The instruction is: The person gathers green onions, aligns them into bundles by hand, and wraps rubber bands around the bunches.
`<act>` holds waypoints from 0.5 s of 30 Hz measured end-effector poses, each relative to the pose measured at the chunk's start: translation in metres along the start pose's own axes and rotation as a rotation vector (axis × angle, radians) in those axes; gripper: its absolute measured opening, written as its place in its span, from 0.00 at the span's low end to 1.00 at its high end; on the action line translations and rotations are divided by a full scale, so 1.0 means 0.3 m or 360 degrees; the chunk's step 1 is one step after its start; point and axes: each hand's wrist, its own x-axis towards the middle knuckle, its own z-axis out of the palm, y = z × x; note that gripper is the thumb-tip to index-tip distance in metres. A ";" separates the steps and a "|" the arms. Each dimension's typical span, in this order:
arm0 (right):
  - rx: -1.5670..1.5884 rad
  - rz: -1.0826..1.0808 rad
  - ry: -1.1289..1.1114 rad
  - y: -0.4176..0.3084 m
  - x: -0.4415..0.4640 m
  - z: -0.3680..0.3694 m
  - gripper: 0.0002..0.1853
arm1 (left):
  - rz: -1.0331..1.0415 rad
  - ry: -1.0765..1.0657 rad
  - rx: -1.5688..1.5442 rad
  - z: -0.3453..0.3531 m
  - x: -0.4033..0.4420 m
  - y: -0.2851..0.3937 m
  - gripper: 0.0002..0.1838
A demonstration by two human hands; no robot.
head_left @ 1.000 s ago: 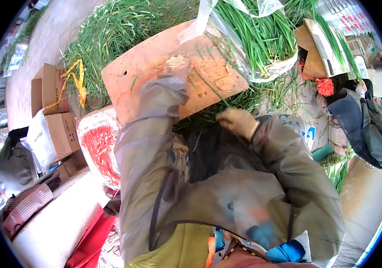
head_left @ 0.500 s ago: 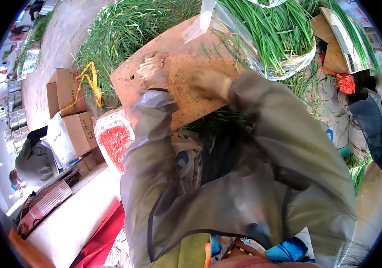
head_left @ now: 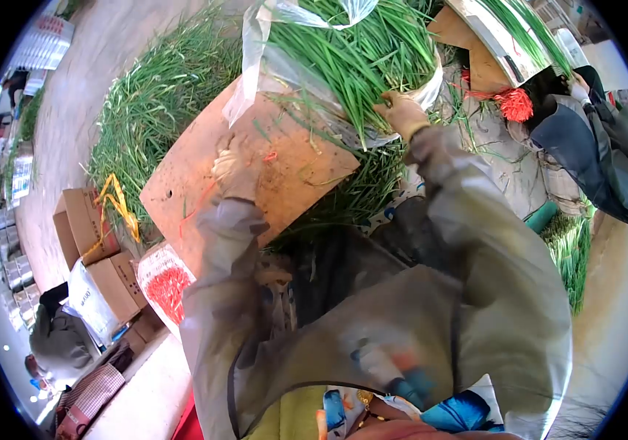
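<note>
My left hand (head_left: pixel 232 167) lies on the brown board (head_left: pixel 296 172), its fingers somewhat blurred but apart, with no chives under them. Thin red ties (head_left: pixel 270 156) lie close by on the board. At the near right edge of a heap of long green chives (head_left: pixel 351 66), my right hand (head_left: pixel 404 115) has its thumb and fingers closed on some of the stalks. Clear plastic sheeting (head_left: pixel 254 62) surrounds the heap, partly overlapping the board. A few loose green blades are scattered on the board.
Loose greens (head_left: pixel 160 103) cover the ground beyond the board. A bag of red ties (head_left: pixel 167 290) and cardboard boxes (head_left: pixel 112 282) stand at left. At right, another person's hand (head_left: pixel 578 89) is near chives, beside a red bunch of ties (head_left: pixel 513 104).
My right hand has gone from sweeping over the board to the chive heap and closed on stalks. My left hand stays on the board. The view has shifted right.
</note>
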 end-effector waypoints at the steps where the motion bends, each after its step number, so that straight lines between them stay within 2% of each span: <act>1: -0.0100 0.0096 0.0049 0.015 0.028 0.051 0.37 | -0.0033 -0.0036 -0.0115 -0.062 0.014 0.030 0.16; 2: -0.0204 0.0194 0.0104 -0.001 0.056 0.091 0.43 | -0.0064 -0.0067 -0.0237 -0.100 0.020 0.054 0.18; 3: -0.0246 0.0256 -0.0064 -0.009 0.065 0.134 0.53 | -0.0046 -0.0058 -0.0240 -0.115 -0.003 0.075 0.18; 4: -0.0423 0.0248 -0.0036 -0.044 0.045 0.194 0.56 | -0.0179 -0.0099 -0.0345 -0.121 -0.037 0.102 0.18; 5: -0.0379 0.0192 -0.0048 -0.020 0.067 0.250 0.56 | -0.0318 -0.0141 -0.0452 -0.120 -0.065 0.123 0.18; 6: -0.0338 0.0134 -0.0067 -0.030 0.065 0.265 0.55 | -0.0321 -0.0138 -0.0456 -0.116 -0.090 0.137 0.18; 7: -0.0304 0.0283 -0.0146 -0.028 0.074 0.254 0.49 | -0.0301 -0.0287 -0.0450 -0.111 -0.114 0.147 0.18; 8: -0.0315 0.0276 -0.0145 -0.046 0.073 0.201 0.49 | -0.0282 -0.0431 -0.0444 -0.104 -0.123 0.151 0.17; 9: -0.0251 0.0204 -0.0061 -0.052 0.068 0.146 0.46 | -0.0127 -0.0463 -0.0575 -0.115 -0.102 0.160 0.16; 10: -0.0186 0.0135 0.0018 -0.048 0.063 0.100 0.43 | -0.0139 -0.0462 -0.0580 -0.120 -0.092 0.165 0.16; 13: -0.0086 0.0253 0.0271 0.030 0.148 -0.003 0.40 | -0.0081 -0.0562 -0.0648 -0.129 -0.073 0.184 0.16; 14: -0.0123 0.0325 0.0303 0.048 0.190 -0.004 0.35 | -0.0073 -0.0587 -0.0640 -0.134 -0.065 0.193 0.16; 15: -0.0296 0.0436 0.0057 0.062 0.231 0.001 0.31 | -0.0066 -0.0616 -0.0633 -0.136 -0.065 0.199 0.15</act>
